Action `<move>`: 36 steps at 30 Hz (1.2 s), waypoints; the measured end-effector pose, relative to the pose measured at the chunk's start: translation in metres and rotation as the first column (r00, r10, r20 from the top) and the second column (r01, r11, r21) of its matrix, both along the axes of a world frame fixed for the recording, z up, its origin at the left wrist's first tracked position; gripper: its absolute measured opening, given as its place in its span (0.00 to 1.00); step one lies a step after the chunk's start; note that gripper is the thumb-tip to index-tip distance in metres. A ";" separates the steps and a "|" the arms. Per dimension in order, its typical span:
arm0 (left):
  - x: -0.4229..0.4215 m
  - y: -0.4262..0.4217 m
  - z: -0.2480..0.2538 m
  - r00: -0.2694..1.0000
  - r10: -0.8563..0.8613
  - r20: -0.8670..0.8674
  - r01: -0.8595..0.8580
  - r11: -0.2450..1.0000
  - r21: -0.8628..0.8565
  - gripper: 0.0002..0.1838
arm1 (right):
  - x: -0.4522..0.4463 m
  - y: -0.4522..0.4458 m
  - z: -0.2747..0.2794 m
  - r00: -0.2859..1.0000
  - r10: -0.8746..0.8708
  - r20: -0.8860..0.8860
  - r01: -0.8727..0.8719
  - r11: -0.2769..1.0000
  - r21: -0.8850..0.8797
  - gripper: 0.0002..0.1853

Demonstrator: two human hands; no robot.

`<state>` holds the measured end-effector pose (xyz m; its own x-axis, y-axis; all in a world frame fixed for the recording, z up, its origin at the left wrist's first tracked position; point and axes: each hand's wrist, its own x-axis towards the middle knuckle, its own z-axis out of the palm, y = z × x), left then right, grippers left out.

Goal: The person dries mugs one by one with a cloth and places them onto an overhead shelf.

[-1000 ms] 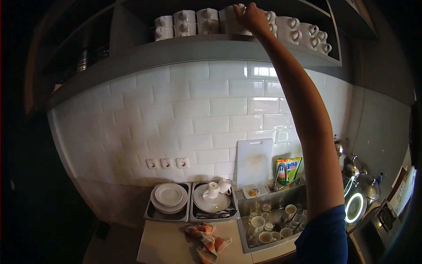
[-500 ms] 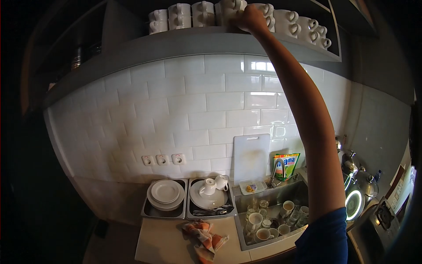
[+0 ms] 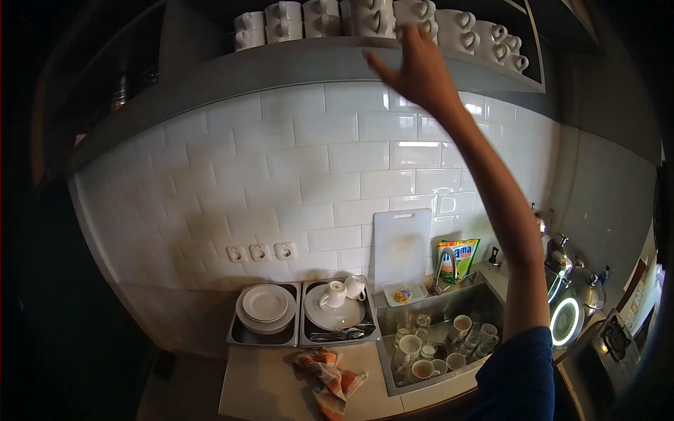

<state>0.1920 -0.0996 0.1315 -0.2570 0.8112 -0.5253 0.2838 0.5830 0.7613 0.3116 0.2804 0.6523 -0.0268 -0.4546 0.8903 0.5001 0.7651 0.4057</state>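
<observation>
My right hand (image 3: 421,76) is raised just in front of the edge of the shelf (image 3: 309,57), its thumb and fingers apart and nothing between them. Behind and above it, white mugs (image 3: 372,19) stand stacked in a row on the shelf, their handles turned in several directions. The stack of mugs (image 3: 415,14) nearest my fingertips is partly covered by them. My left hand does not show.
Below are a metal tray with white plates (image 3: 265,303), another with upturned cups (image 3: 335,293) and cutlery, an orange-white cloth (image 3: 330,379), and a sink (image 3: 449,302) holding cups and glasses. A cutting board (image 3: 401,245) leans on the wall.
My right hand has let go of the mugs and come down and toward me from the shelf, its fingers spreading. The view has tilted slightly downward.
</observation>
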 end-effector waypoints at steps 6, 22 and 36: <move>-0.010 0.044 -0.048 0.963 0.086 0.257 -0.228 0.767 0.599 0.40 | 0.045 -0.109 -0.234 0.771 0.525 0.360 -0.124 0.679 -0.724 0.33; 0.006 0.148 -0.007 0.880 0.005 0.476 -0.324 0.738 0.592 0.36 | 0.217 -0.144 -0.609 0.787 0.574 0.227 0.320 -0.064 -0.945 0.11; -0.100 0.339 -0.026 0.704 0.487 -0.518 0.124 0.633 0.764 0.34 | 0.245 -0.177 -0.587 0.962 0.247 0.114 0.140 -0.091 -0.986 0.12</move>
<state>0.0918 0.2391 0.1052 -0.4475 0.7044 0.5509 0.8049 0.0487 0.5915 0.5562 0.1037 0.0654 -0.2974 0.8935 0.3363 0.4934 0.4455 -0.7471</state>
